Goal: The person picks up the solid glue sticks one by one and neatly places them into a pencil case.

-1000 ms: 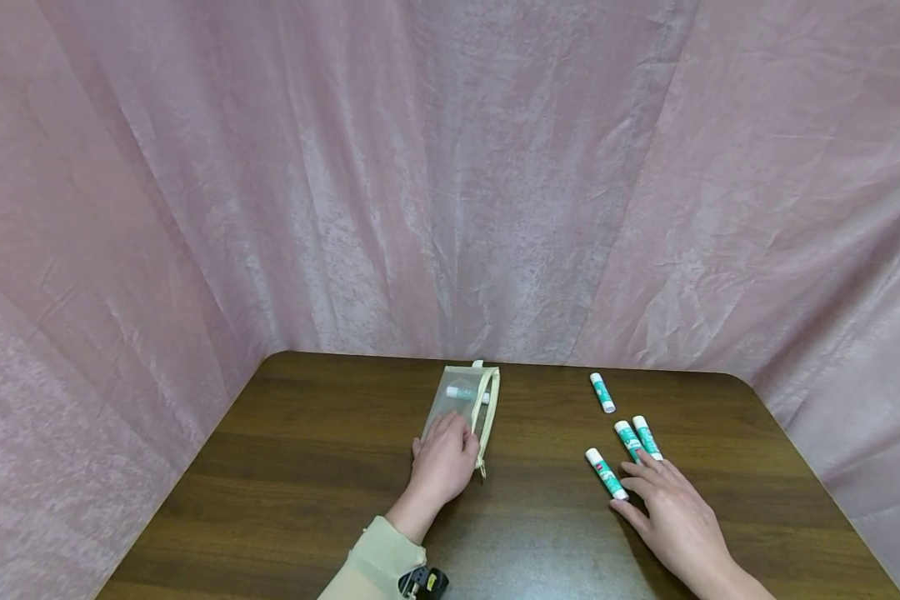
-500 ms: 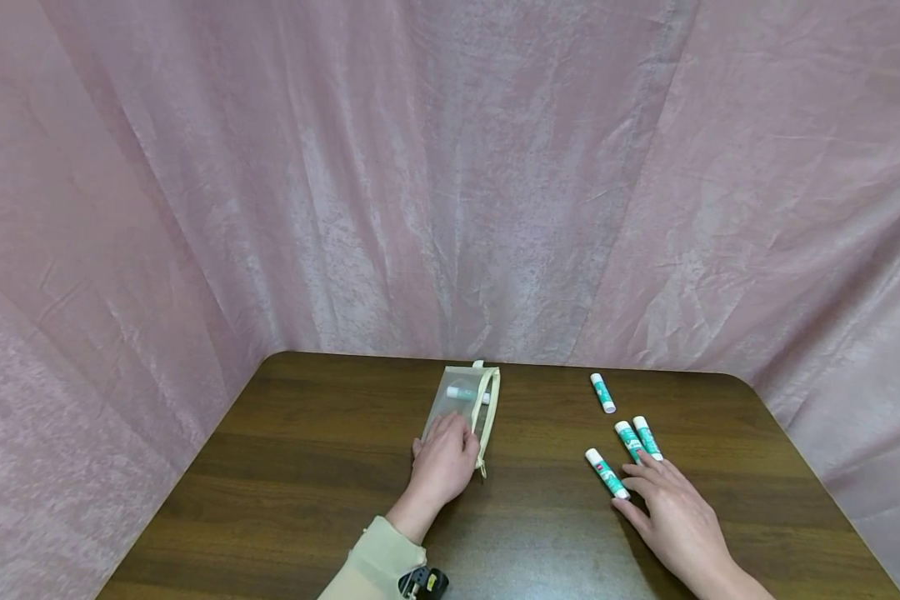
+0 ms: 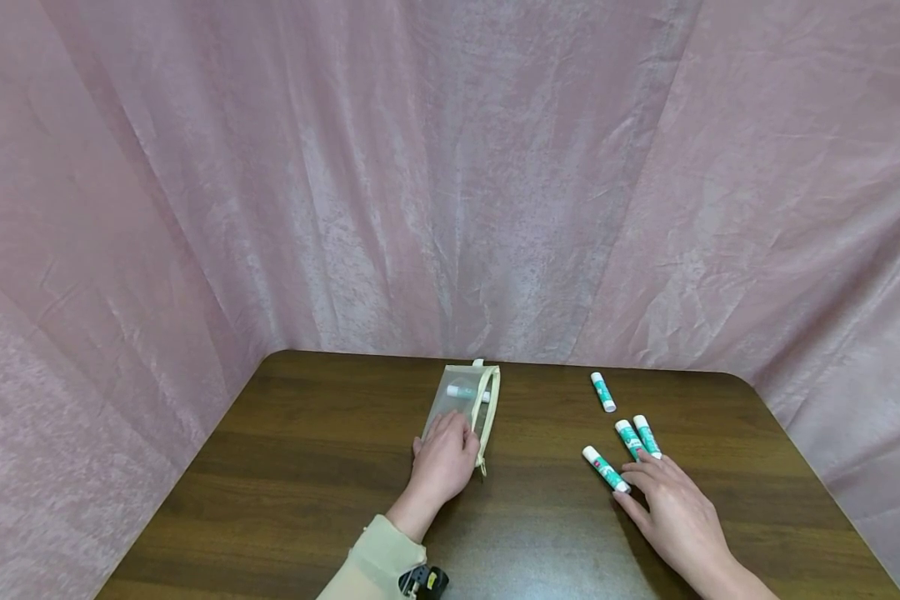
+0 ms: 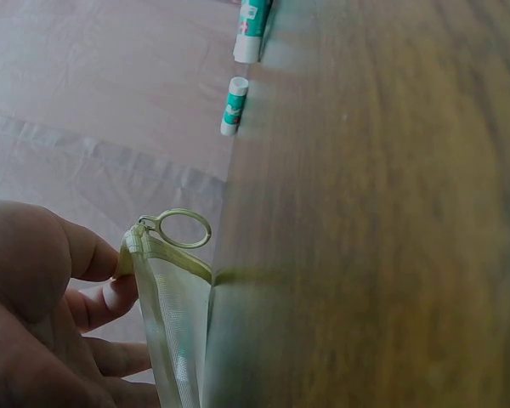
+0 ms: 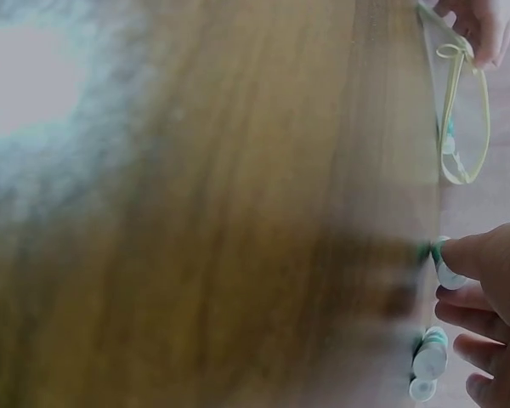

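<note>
My left hand pinches the near end of a sheer zip pouch, thumb and fingers at its cream zipper edge beside the ring pull. The pouch mouth gapes to the right, and one teal-and-white glue stick shows through the mesh inside. On the right, my right hand has thumb and index finger at the near end of another glue stick, pinching it. Two glue sticks lie side by side just beyond its fingertips, the left one and the right one.
A further glue stick lies near the back edge of the brown wooden table. Pink curtains hang right behind the table and along both sides.
The nearest glue stick has turned slightly, its near end shifting up and its far end a little left, at my right thumb and finger. The left hand and pouch stay put.
</note>
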`<state>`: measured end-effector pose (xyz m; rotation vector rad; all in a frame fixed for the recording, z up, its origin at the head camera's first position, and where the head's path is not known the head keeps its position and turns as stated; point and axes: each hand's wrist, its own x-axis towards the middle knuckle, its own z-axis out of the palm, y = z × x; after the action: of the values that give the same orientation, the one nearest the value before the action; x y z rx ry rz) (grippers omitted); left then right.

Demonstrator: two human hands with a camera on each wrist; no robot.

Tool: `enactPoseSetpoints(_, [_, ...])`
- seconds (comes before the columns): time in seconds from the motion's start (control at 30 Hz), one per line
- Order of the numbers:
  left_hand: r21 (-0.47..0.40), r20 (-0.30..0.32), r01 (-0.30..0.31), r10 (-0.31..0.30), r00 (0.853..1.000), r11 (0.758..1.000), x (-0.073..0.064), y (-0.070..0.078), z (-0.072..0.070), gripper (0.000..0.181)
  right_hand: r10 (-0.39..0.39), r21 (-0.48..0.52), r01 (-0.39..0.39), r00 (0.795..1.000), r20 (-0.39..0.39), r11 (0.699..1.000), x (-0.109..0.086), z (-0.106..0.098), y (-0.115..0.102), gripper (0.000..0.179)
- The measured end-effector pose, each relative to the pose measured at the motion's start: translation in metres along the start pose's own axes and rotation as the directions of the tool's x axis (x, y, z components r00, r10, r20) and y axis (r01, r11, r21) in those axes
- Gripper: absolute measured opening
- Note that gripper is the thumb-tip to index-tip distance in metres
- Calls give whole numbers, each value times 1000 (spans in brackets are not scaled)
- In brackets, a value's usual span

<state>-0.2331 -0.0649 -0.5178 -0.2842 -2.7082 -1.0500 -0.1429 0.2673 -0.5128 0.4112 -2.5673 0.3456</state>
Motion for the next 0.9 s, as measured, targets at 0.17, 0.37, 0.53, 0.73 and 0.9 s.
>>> enactPoseSetpoints(0.17, [-4, -4, -9, 9, 1000, 1000, 2, -6, 5, 22, -1, 0, 1, 1000, -14, 1000, 3, 0, -1, 21])
enactPoseSetpoints(0.37, [-34, 23, 4, -3, 1000, 999, -3, 6, -9, 23, 15, 13, -15, 1000, -11, 1000, 6, -1, -2, 18])
enactPoseSetpoints(0.53, [-17, 4, 2, -2, 1000, 1000, 1, -5, 3, 23, 25, 31, -25, 1000, -15, 999, 9, -2, -3, 19])
enactPoseSetpoints(0.73, [-6, -13, 9, -9, 1000, 1000, 5, -17, 16, 24, 13, 41, -11, 999, -44, 999, 14, -1, -5, 19])
enactPoseSetpoints(0.9, [-24, 36, 14, -13, 999, 1000, -3, 7, -9, 23, 15, 54, -12, 998, -56, 998, 18, 1, -8, 18])
